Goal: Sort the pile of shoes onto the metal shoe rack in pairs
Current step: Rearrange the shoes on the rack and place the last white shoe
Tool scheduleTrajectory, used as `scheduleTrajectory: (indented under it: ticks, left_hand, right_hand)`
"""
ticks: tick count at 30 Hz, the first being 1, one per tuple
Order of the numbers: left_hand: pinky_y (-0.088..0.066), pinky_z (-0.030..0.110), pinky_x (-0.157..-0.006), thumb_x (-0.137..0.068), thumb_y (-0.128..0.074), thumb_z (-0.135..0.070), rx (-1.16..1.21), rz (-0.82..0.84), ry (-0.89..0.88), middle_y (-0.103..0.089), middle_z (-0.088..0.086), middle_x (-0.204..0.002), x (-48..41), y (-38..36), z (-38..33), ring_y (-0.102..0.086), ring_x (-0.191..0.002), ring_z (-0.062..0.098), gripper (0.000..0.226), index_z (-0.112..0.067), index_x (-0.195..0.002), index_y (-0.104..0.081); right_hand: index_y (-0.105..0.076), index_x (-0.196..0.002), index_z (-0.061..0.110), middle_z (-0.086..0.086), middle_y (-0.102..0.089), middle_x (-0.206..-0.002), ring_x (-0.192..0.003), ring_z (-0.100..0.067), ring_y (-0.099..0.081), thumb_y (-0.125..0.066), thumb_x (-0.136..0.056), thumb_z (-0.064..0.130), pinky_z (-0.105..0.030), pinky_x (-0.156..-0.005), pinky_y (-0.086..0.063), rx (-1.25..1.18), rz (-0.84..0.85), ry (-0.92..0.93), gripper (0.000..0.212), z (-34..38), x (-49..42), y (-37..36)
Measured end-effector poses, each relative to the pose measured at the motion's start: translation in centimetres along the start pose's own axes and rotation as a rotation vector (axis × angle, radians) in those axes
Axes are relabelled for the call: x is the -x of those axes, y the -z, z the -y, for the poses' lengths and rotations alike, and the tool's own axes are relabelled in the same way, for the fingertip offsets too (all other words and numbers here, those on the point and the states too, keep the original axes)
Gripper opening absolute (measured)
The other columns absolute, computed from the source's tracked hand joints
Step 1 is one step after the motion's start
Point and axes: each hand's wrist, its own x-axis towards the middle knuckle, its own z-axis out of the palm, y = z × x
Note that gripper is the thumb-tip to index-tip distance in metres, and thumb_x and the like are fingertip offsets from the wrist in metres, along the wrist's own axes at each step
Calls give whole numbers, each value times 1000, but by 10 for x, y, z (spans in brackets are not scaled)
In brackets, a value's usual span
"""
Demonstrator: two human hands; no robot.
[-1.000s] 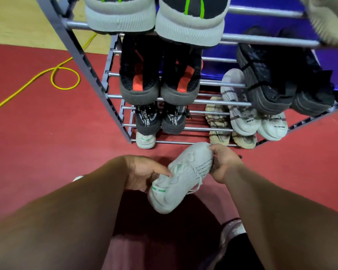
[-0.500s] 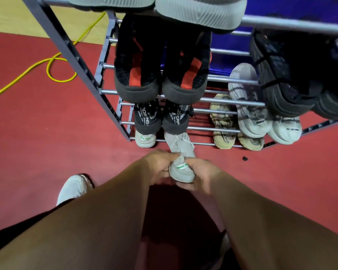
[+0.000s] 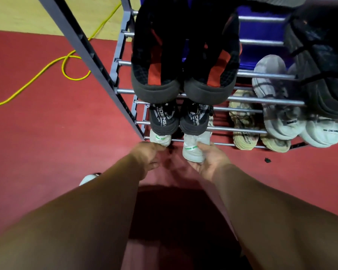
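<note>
A: Where is the shoe that's being handled?

B: The white knit sneaker with a green stripe (image 3: 191, 151) lies at the lowest tier of the grey metal shoe rack (image 3: 248, 99). Its toe points far and its heel sticks out over the near bar. The right hand (image 3: 210, 163) cups that heel from below and from the right, with the thumb curled onto its side.

A: And its partner?

B: The matching white sneaker (image 3: 160, 138) sits just to the left on the same tier. The left hand (image 3: 147, 156) is at its near end with the fingers curled. I cannot tell whether it grips the shoe or only touches it.

A: What's above those two?

B: Directly above is a pair of black shoes with white lettering (image 3: 164, 121). One tier higher is a pair of black shoes with orange lining (image 3: 156, 78).

A: And to the right?

B: A beige pair (image 3: 244, 127) sits low, a pale grey pair (image 3: 281, 117) is above it, and dark black shoes (image 3: 324, 80) are higher up at the right edge.

A: The floor?

B: It's a red floor (image 3: 57, 137), with a yellow cable (image 3: 47, 68) looping at the far left. There's a small black scrap (image 3: 267, 160) near the rack's right part. A white shoe (image 3: 88, 178) peeks out from behind the left forearm.
</note>
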Motion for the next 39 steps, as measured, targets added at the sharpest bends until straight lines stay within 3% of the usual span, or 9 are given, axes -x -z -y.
scheduleTrajectory:
  ticks: [4, 7, 9, 14, 18, 22, 28, 33, 39]
  left_hand:
    - [-56, 39, -92, -96, -62, -11, 96, -19, -6, -61, 0, -96, -7, 16, -3, -60, -98, 24, 10, -19, -102, -62]
    - [-54, 41, -98, -102, -49, -9, 185, -27, 0, -60, 1, -94, -8, 17, -2, -58, -103, 26, 20, -22, -90, -57]
    - [-51, 44, -104, -105, -43, -10, 223, -16, 4, -58, 2, -97, -6, 15, -2, -57, -109, 28, 23, -21, -89, -56]
    - [-43, 47, -113, -103, -40, 2, 199, 77, -5, -52, 0, -116, -7, 8, -2, -50, -125, 27, 34, -26, -98, -58]
    - [-39, 46, -116, -100, -46, 4, 188, 131, -36, -54, -1, -128, -11, 8, -3, -51, -130, 26, 60, -28, -150, -42]
    - [-40, 44, -115, -99, -49, 2, 181, 137, -43, -61, -11, -100, -19, 6, -4, -59, -90, 11, 59, -30, -148, -47]
    - [-46, 40, -108, -97, -49, 2, 168, 122, -35, -55, -8, -84, -22, 5, -2, -51, -77, 12, 51, -28, -137, -55]
    - [-47, 39, -107, -98, -47, 3, 176, 145, -35, -64, -4, -117, -28, 7, -2, -58, -111, 15, 54, -27, -143, -51]
    - [-49, 39, -104, -97, -54, 0, 180, 136, -38, -69, -7, -110, -30, 7, -1, -58, -107, 16, 47, -25, -136, -57]
  right_hand:
    - [-59, -128, 25, -5, -76, -114, -85, -21, -75, -63, -99, 10, -34, -64, -61, 62, -5, 1, 33, 4, -12, -21]
    - [-67, -113, 18, -3, -77, -90, -69, -15, -71, -62, -96, 11, -25, -54, -53, 234, -53, -51, 20, -9, -17, -23]
    - [-67, -120, 15, -6, -75, -104, -85, -20, -71, -61, -96, 12, -32, -63, -56, 236, -90, -86, 25, -22, -24, -17]
    - [-62, -125, 18, -12, -70, -121, -104, -32, -71, -54, -102, 15, -48, -84, -61, 135, -98, -72, 25, -29, -29, -17]
    - [-62, -126, 27, -4, -77, -111, -99, -26, -75, -60, -100, 18, -42, -74, -64, 193, -91, -31, 27, -30, -35, -22]
    - [-56, -131, 39, 2, -77, -107, -91, -22, -76, -64, -100, 25, -32, -60, -62, 182, -137, 7, 35, -32, -34, -27]
    - [-60, -133, 41, 4, -79, -105, -85, -17, -77, -55, -104, 20, -26, -52, -58, 181, -147, 19, 36, -20, -36, -34]
    - [-61, -130, 39, 6, -78, -107, -89, -15, -77, -57, -104, 22, -27, -54, -59, 141, -113, 19, 31, -20, -35, -42]
    - [-62, -125, 26, -4, -77, -112, -95, -22, -76, -57, -102, 12, -36, -73, -65, 5, -96, 79, 27, -17, -39, -52]
